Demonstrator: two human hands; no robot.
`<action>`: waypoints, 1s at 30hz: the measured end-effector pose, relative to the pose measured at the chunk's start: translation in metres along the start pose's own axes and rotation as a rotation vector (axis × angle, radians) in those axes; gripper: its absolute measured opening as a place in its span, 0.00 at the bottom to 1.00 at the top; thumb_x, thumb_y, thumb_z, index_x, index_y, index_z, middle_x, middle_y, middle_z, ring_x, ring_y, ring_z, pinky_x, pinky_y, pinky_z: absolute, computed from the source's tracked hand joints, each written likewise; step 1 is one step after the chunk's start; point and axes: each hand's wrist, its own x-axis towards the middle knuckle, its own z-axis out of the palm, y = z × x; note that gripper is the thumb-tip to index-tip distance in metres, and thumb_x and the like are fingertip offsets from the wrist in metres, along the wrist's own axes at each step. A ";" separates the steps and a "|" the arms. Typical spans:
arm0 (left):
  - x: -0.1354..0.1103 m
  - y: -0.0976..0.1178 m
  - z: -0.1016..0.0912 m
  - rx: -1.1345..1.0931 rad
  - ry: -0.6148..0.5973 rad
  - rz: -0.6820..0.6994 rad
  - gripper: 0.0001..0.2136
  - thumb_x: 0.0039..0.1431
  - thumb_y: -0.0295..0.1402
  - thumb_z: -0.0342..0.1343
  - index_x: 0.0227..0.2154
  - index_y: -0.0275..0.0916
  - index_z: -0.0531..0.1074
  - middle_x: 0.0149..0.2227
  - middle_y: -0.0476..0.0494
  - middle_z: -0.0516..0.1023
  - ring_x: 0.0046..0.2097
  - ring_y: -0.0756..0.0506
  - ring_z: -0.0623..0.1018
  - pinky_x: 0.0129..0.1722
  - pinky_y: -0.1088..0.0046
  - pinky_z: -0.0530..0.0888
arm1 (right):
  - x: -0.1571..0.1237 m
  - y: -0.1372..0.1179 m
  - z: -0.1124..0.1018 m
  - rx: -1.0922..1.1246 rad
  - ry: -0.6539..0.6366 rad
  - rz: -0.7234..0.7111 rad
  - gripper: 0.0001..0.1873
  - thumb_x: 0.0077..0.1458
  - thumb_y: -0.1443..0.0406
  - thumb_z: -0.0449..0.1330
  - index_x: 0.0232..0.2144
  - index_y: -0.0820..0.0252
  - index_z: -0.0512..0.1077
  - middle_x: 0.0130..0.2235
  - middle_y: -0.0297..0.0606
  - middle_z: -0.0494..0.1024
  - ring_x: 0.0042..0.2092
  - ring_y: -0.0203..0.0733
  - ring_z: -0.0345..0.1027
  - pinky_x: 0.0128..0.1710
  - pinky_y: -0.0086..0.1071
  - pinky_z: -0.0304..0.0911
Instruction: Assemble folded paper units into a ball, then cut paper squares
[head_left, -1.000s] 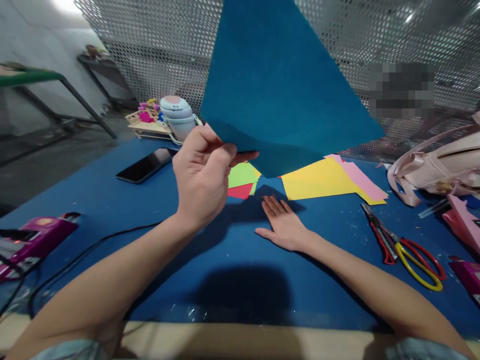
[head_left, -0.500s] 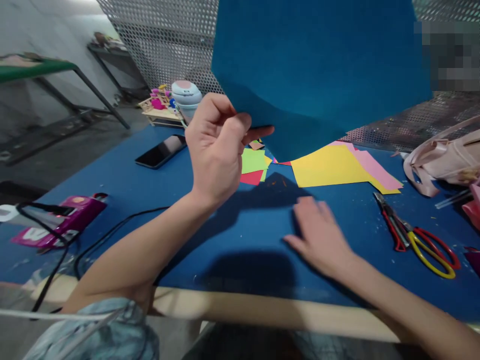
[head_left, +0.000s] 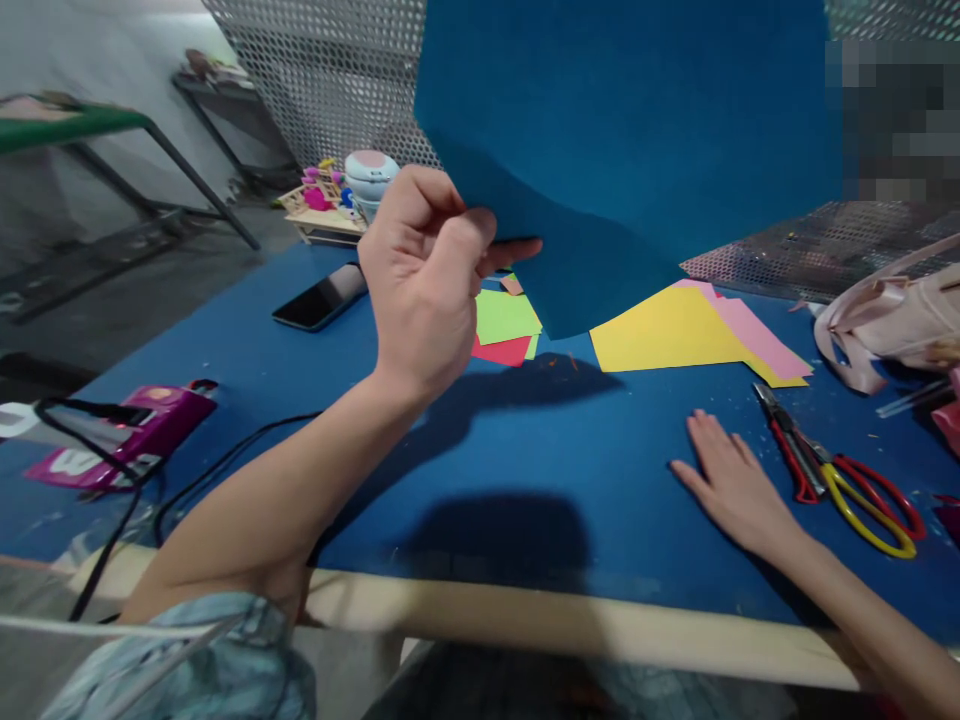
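Note:
Raised above the table, my left hand (head_left: 427, 285) pinches the lower left edge of a large sheet of blue paper (head_left: 637, 130). The sheet hangs upright, and its top runs out of view. My right hand (head_left: 735, 485) lies flat on the blue tabletop (head_left: 570, 440), fingers spread, holding nothing. Just to its right are a cutter knife with a red handle (head_left: 787, 450) and scissors with red and yellow handles (head_left: 874, 505). Behind the blue sheet lie yellow paper (head_left: 667, 330), pink paper (head_left: 765, 335), green paper (head_left: 506, 318) and red paper (head_left: 501, 351).
A phone (head_left: 319, 298), a small wooden toy model (head_left: 326, 205) and a light blue cup (head_left: 369, 178) stand at the back left. A purple packet (head_left: 135, 435) and a black cable (head_left: 232, 460) lie at left. At right rests a pink bag (head_left: 900, 315). Perforated metal (head_left: 330, 90) rises behind.
My right hand has slid right across the tabletop, toward the cutter knife. The blue sheet in my left hand has shifted slightly left.

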 end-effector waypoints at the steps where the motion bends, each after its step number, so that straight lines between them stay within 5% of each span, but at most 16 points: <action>1: 0.001 0.000 0.000 -0.002 0.005 0.002 0.10 0.56 0.16 0.48 0.25 0.37 0.61 0.22 0.57 0.54 0.21 0.59 0.61 0.34 0.63 0.82 | -0.005 0.014 -0.001 -0.032 0.034 0.082 0.41 0.63 0.47 0.37 0.62 0.77 0.56 0.64 0.60 0.58 0.66 0.59 0.48 0.61 0.56 0.50; 3: 0.002 0.000 0.001 -0.013 0.014 0.012 0.10 0.55 0.15 0.47 0.25 0.37 0.60 0.20 0.58 0.52 0.20 0.59 0.60 0.33 0.63 0.82 | -0.005 0.016 -0.006 -0.077 0.131 0.137 0.41 0.63 0.48 0.38 0.60 0.81 0.57 0.62 0.65 0.59 0.66 0.63 0.47 0.61 0.57 0.48; 5: 0.002 0.000 0.000 -0.027 0.023 0.022 0.10 0.54 0.16 0.47 0.25 0.37 0.60 0.20 0.58 0.53 0.21 0.58 0.62 0.33 0.63 0.82 | 0.008 -0.012 -0.012 -0.072 0.207 0.057 0.38 0.64 0.50 0.39 0.61 0.79 0.57 0.64 0.63 0.57 0.67 0.61 0.45 0.63 0.56 0.45; 8: 0.002 -0.001 0.000 -0.021 0.032 0.023 0.09 0.54 0.17 0.48 0.25 0.38 0.61 0.23 0.56 0.55 0.23 0.57 0.65 0.33 0.64 0.83 | 0.040 -0.072 -0.013 0.066 0.097 -0.294 0.36 0.64 0.49 0.41 0.65 0.67 0.53 0.67 0.50 0.52 0.68 0.51 0.42 0.65 0.49 0.43; 10: 0.003 0.000 -0.001 -0.005 0.044 0.015 0.08 0.54 0.19 0.50 0.25 0.38 0.61 0.23 0.56 0.55 0.23 0.57 0.64 0.33 0.66 0.83 | 0.060 -0.089 -0.008 0.146 -0.003 -0.423 0.37 0.63 0.47 0.42 0.66 0.64 0.50 0.67 0.47 0.51 0.68 0.48 0.40 0.65 0.47 0.43; 13: 0.004 0.000 -0.002 -0.003 0.082 -0.003 0.08 0.52 0.20 0.53 0.25 0.38 0.61 0.23 0.56 0.56 0.23 0.56 0.65 0.32 0.65 0.83 | 0.072 -0.060 -0.002 0.110 -0.057 -0.205 0.40 0.62 0.45 0.40 0.65 0.69 0.52 0.67 0.51 0.52 0.68 0.51 0.42 0.65 0.50 0.42; 18: 0.007 -0.003 -0.004 -0.015 0.091 0.000 0.08 0.52 0.20 0.53 0.26 0.38 0.61 0.24 0.55 0.57 0.24 0.55 0.66 0.32 0.64 0.83 | 0.054 0.004 -0.004 0.009 0.004 0.227 0.42 0.63 0.48 0.40 0.63 0.80 0.53 0.66 0.61 0.52 0.68 0.58 0.41 0.64 0.52 0.43; 20: 0.007 -0.004 -0.004 -0.008 0.091 -0.001 0.08 0.53 0.19 0.52 0.25 0.38 0.61 0.23 0.55 0.57 0.24 0.56 0.65 0.32 0.64 0.83 | 0.046 -0.004 -0.006 0.014 0.055 0.134 0.41 0.62 0.48 0.42 0.63 0.79 0.53 0.66 0.60 0.52 0.68 0.58 0.39 0.65 0.52 0.42; 24: 0.006 -0.002 -0.005 0.024 0.082 -0.011 0.10 0.55 0.21 0.53 0.25 0.39 0.59 0.22 0.56 0.54 0.22 0.56 0.62 0.33 0.64 0.82 | 0.047 -0.016 -0.002 0.071 -0.050 -0.295 0.37 0.63 0.48 0.43 0.66 0.64 0.51 0.67 0.46 0.51 0.68 0.47 0.41 0.66 0.46 0.43; 30: 0.006 0.002 -0.002 0.040 0.090 -0.020 0.10 0.52 0.19 0.51 0.24 0.39 0.59 0.23 0.55 0.56 0.24 0.55 0.65 0.32 0.65 0.83 | 0.050 0.029 0.001 -0.034 0.066 0.197 0.40 0.62 0.50 0.43 0.60 0.86 0.56 0.63 0.67 0.55 0.66 0.62 0.45 0.62 0.54 0.48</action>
